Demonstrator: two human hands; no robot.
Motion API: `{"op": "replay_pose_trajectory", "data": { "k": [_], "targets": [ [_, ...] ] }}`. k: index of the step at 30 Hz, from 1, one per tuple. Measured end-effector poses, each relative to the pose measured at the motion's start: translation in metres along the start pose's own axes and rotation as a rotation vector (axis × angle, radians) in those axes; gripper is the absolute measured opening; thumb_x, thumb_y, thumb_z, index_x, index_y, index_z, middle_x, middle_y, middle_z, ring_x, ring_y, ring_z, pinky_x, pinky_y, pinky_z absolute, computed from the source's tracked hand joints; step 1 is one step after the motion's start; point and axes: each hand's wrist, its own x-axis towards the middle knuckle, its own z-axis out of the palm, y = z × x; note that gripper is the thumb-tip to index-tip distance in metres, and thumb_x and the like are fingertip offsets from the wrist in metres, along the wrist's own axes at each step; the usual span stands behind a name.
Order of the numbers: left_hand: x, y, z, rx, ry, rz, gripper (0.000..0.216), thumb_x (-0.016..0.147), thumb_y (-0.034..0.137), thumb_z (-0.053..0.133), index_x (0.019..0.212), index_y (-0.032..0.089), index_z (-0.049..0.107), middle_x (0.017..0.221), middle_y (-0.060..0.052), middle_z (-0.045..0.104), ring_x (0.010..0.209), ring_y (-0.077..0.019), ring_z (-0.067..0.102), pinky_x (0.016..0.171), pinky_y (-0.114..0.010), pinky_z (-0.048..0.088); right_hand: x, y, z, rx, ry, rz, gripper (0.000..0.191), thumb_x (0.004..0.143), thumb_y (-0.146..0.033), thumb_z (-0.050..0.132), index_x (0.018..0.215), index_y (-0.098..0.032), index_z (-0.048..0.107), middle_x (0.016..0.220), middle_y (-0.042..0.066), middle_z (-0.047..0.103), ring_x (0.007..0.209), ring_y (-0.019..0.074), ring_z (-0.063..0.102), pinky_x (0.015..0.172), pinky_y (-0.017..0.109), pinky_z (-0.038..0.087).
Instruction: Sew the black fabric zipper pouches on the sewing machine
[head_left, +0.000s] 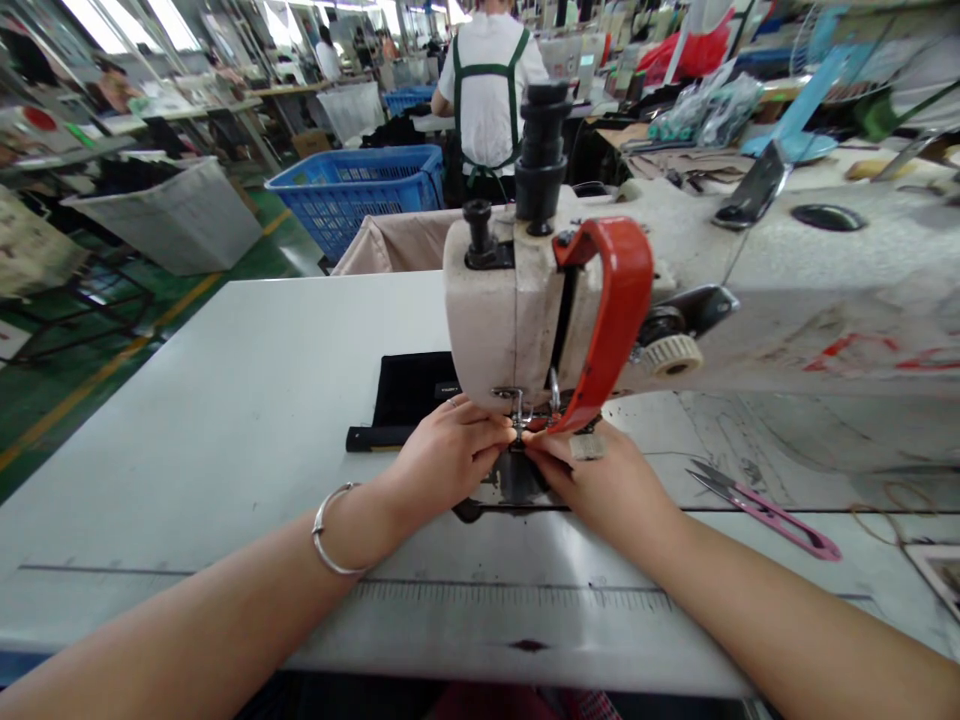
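Note:
A black fabric piece (409,390) with a small label lies on the sewing table, left of the white sewing machine (487,310). Along its near edge runs a folded band. My left hand (454,450), a silver bangle at its wrist, has its fingers closed on the fabric beside the presser foot (517,430). From the other side, my right hand (589,465) pinches at the fabric close to the needle, partly behind the red finger guard (611,320). My fingertips and the machine head hide most of the cloth there.
Pink-handled thread snips (772,510) lie right of my right hand. A ruler scale (517,593) runs along the table's front edge. Beyond the table stand a blue plastic basket (352,190), a grey bin (176,220) and a person in a white shirt (487,100).

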Motion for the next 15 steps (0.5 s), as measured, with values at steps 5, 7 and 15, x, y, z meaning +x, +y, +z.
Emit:
{"op": "replay_pose_trajectory", "data": {
  "k": [5, 7, 15],
  "targets": [
    [0.0002, -0.0003, 0.0004, -0.007, 0.0, -0.028, 0.017, 0.088, 0.013, 0.06, 0.095, 0.022, 0.073, 0.096, -0.003, 0.074, 0.094, -0.0207, 0.067, 0.087, -0.037, 0.055, 0.0004, 0.0008, 0.0012, 0.002, 0.006, 0.003, 0.014, 0.089, -0.015, 0.059, 0.091, -0.015, 0.072, 0.094, 0.012, 0.072, 0.085, 0.0247, 0.064, 0.073, 0.037, 0.054],
    [0.0003, -0.0006, 0.0006, -0.004, 0.0, -0.031, 0.017, 0.089, 0.014, 0.059, 0.095, 0.022, 0.074, 0.097, -0.004, 0.074, 0.094, -0.0208, 0.067, 0.087, -0.037, 0.055, 0.0005, 0.0014, 0.0018, 0.001, 0.004, 0.002, 0.014, 0.09, -0.016, 0.059, 0.092, -0.016, 0.073, 0.095, 0.011, 0.072, 0.086, 0.0246, 0.064, 0.074, 0.037, 0.054],
    [-0.0003, -0.0016, 0.0015, -0.012, 0.025, -0.01, 0.016, 0.089, 0.014, 0.06, 0.093, 0.022, 0.074, 0.096, -0.003, 0.074, 0.092, -0.0205, 0.068, 0.086, -0.038, 0.056, 0.0002, 0.0026, 0.0028, 0.046, -0.02, 0.044, 0.014, 0.09, -0.017, 0.059, 0.09, -0.017, 0.073, 0.094, 0.01, 0.072, 0.086, 0.0238, 0.064, 0.075, 0.036, 0.053]
  ]
}}
